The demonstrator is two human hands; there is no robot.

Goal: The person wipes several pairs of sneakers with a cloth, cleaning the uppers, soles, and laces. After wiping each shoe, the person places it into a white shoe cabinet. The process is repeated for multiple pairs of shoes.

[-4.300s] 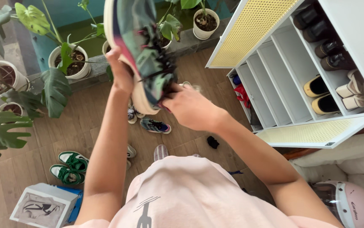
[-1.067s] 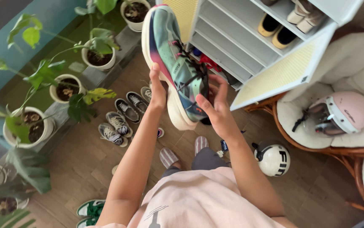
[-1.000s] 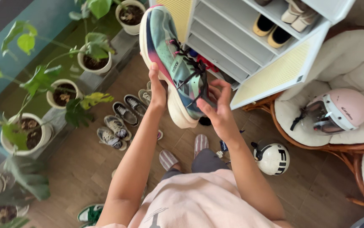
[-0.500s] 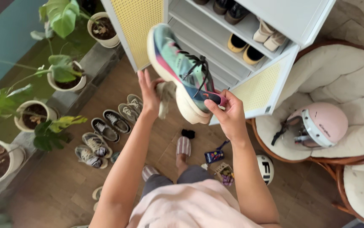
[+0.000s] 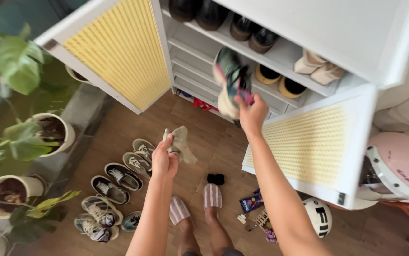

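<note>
My right hand (image 5: 253, 114) grips a teal and pink running shoe (image 5: 229, 81) by its heel and holds it out at the middle shelves of the open white shoe cabinet (image 5: 280, 28). The shoe is blurred and points toward the shelves. Lower and to the left, my left hand (image 5: 163, 159) holds a crumpled beige cloth (image 5: 181, 143) over the wooden floor. Pairs of dark, yellow-lined and beige shoes stand on the upper shelves.
Two yellow-mesh cabinet doors (image 5: 119, 52) (image 5: 316, 147) stand open on either side. Several sneakers (image 5: 114, 178) line the floor at left beside potted plants (image 5: 48, 132). A pink helmet (image 5: 396, 166) lies on a chair at right, a white helmet (image 5: 319, 215) on the floor.
My right hand has carried the shoe up and forward to the cabinet shelves. My left hand let go of the shoe and dropped lower with the cloth. The view swung toward the cabinet.
</note>
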